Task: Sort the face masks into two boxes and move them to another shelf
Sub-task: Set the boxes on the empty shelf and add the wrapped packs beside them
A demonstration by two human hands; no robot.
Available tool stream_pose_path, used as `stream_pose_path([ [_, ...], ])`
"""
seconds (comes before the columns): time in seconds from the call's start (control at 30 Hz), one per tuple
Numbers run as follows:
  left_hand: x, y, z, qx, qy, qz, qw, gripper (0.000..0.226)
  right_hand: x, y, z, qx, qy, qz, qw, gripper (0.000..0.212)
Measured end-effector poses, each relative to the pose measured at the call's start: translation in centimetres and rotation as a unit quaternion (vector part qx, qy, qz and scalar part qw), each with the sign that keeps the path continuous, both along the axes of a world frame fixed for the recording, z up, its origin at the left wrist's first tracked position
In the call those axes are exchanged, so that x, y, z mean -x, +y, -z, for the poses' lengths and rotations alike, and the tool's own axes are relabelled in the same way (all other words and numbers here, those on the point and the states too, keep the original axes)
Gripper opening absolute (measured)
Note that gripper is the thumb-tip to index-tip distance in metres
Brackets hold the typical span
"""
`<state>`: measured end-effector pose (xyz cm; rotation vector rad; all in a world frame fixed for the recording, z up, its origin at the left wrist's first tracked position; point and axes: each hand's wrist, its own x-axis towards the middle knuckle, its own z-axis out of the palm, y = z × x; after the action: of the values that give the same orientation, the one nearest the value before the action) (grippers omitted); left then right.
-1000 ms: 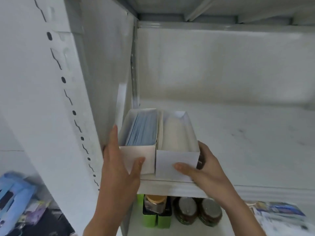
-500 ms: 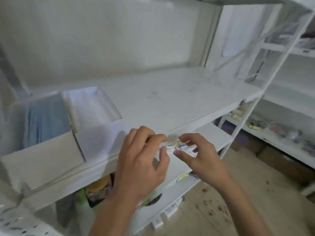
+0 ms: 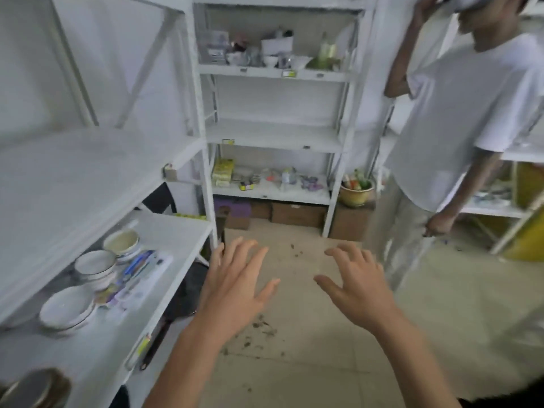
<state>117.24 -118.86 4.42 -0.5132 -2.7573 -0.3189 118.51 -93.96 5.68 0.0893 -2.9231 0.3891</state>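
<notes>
My left hand (image 3: 235, 287) and my right hand (image 3: 357, 285) hover side by side over the tiled floor, fingers spread, holding nothing. Neither the two white boxes nor the face masks are in view. The white shelf (image 3: 73, 184) on my left shows only its bare top board at this angle.
The lower board of the left shelf carries white bowls (image 3: 94, 266) and flat packets. A second white shelf unit (image 3: 273, 136) with bottles and small goods stands ahead. A person in a white T-shirt (image 3: 459, 128) stands at the right. Cardboard boxes (image 3: 297, 214) sit on the floor.
My view has swung right, away from the two boxes on the shelf. Both hands left the boxes, met briefly in front of me, and are now spread apart with nothing in them.
</notes>
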Motion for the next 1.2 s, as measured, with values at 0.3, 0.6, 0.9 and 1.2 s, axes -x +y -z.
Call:
stream_pose_path([
  [0.3, 7.7, 20.3, 1.7, -0.016, -0.035, 0.121, 0.992, 0.066, -0.3, 16.9, 1.1, 0.007, -0.019, 0.156, 0.988, 0.054],
  [0.6, 16.1, 32.6, 4.9, -0.004, -0.069, 0.179, 0.981, 0.068, 3.2, 26.3, 3.0, 0.006, -0.065, 0.238, 0.969, 0.065],
  [0.9, 27.9, 46.6, 4.2, -0.031, -0.064, 0.266, 0.961, 0.068, 12.8, 37.5, 3.1, -0.013, -0.079, 0.318, 0.945, 0.072],
  [1.2, 35.5, 63.4, 5.0, -0.028, -0.126, 0.363, 0.923, 0.067, 17.8, 50.1, 4.7, 0.023, -0.087, 0.4, 0.912, 0.072],
])
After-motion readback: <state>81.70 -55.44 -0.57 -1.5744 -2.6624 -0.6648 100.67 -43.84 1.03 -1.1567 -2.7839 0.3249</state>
